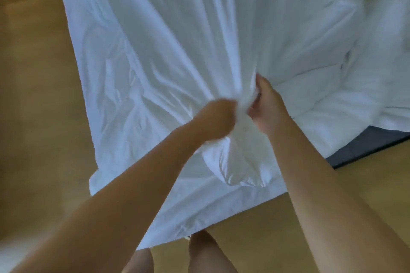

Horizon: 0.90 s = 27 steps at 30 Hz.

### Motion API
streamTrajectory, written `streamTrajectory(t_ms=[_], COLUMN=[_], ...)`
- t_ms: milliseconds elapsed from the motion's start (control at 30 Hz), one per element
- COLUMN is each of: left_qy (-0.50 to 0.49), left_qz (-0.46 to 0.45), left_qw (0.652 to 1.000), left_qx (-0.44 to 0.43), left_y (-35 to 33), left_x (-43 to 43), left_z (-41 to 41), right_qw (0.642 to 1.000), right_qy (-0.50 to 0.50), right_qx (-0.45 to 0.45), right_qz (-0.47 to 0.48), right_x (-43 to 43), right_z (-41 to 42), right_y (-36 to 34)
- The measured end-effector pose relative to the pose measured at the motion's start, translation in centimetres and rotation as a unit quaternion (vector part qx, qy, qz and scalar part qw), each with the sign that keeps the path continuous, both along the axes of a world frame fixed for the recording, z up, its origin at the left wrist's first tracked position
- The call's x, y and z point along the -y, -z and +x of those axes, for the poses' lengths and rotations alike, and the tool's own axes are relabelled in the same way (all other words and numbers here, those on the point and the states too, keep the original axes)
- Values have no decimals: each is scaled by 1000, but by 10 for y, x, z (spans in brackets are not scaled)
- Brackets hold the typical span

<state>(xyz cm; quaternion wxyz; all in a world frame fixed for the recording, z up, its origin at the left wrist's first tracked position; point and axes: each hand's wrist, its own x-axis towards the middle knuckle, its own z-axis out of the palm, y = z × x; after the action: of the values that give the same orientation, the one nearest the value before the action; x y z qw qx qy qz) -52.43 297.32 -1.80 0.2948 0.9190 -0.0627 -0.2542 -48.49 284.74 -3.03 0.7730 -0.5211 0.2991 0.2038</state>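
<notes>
White sheet (155,51) hangs low over the wood floor (33,128). Left hand (216,117) and right hand (267,109) both squeeze one bunch of it, close together. I think they are gathering it up. Next comes a firm pull, away from the puffy quilt (355,68) behind.

Wooden floor (33,117) spreads left of the left hand (214,118); right of the right hand (267,109), a dark mattress (363,146) carries a crumpled white duvet (346,99).
</notes>
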Motion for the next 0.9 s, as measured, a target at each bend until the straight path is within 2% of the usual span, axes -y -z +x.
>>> streamTrajectory(t_ms=[67,133,200,233,300,367,400,433,500,600,667,733,800,833,900], left_qy=[108,114,65,36,-60,-117,-136,-145,-112,-90,-65,-27,-4,-8,-22], left_qz=[0,52,122,106,-37,-203,-246,-234,-146,-112,-91,-87,-73,-39,110], left_qw=[989,976,981,990,998,972,958,957,974,984,989,988,984,984,981], left_qx=[-104,-175,-137,-86,3,-14,-51,-89,-131,-103,-100,-123,-161,-174,-159], left_y=[-9,-9,-14,-17,-28,-45,-50,-53,-47,-36,-33,-28,-28,-28,-33], left_x=[-18,-39,-47,-43,-19,16,38,62,107,142,145,142,143,148,163], left_z=[-40,-63,-58,-50,-27,-2,7,13,12,-2,-7,-18,-30,-34,-30], right_qw=[997,990,988,988,970,965,966,967,971,978,988,978,982,986,989], right_qy=[30,105,150,137,87,49,24,0,-20,-10,101,199,169,148,141], right_qx=[30,31,35,31,-4,-34,-37,-39,-39,-39,-60,-59,-44,-43,-18], right_qz=[64,94,24,-66,-226,-254,-253,-252,-234,-207,-103,34,66,58,46], right_x=[0,5,15,20,29,41,46,51,63,87,115,147,168,175,194], right_z=[24,39,36,26,-15,-77,-108,-134,-159,-136,-98,-55,-8,14,46], right_y=[-12,-29,-36,-37,-36,-40,-45,-51,-56,-54,-45,-32,-27,-27,-28])
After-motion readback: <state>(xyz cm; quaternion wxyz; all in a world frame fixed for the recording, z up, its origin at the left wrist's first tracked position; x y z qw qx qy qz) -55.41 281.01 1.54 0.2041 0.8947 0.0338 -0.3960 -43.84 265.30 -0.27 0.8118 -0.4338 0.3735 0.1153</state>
